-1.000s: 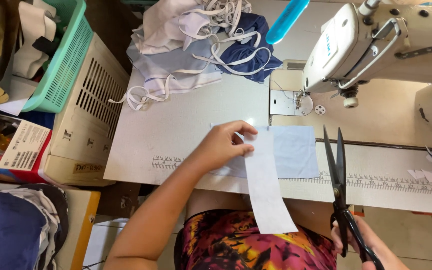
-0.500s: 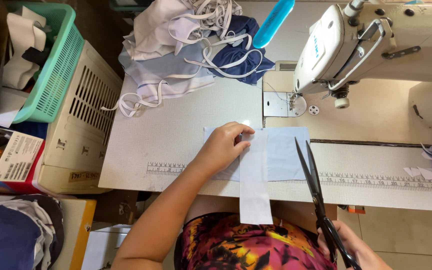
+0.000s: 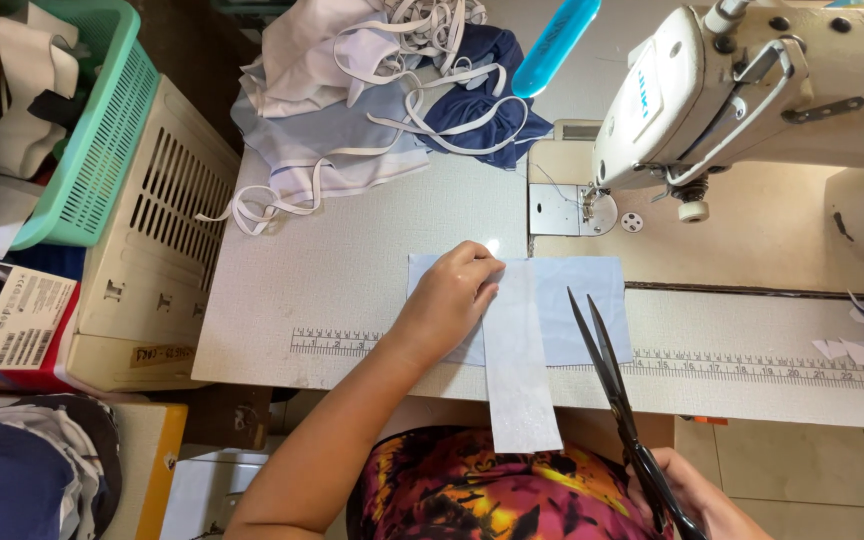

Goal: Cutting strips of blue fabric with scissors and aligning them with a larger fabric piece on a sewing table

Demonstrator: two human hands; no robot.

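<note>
My left hand (image 3: 447,300) presses flat on a light blue fabric rectangle (image 3: 577,305) lying on the sewing table (image 3: 352,260). A white fabric strip (image 3: 518,370) lies across the blue piece, upright to my view, its lower end hanging past the table's front edge. My right hand (image 3: 697,500) at the bottom right grips black scissors (image 3: 612,385), blades slightly apart, tips pointing up over the blue fabric just right of the strip.
A white sewing machine (image 3: 752,90) stands at the back right. A pile of fabric pieces and white straps (image 3: 382,110) lies at the back. A green basket (image 3: 92,130) and a cream crate (image 3: 162,260) sit left of the table. A printed ruler (image 3: 752,365) runs along the front edge.
The scissors have moved left and up toward the strip. The white strip has swung from slanted to straight under my left hand.
</note>
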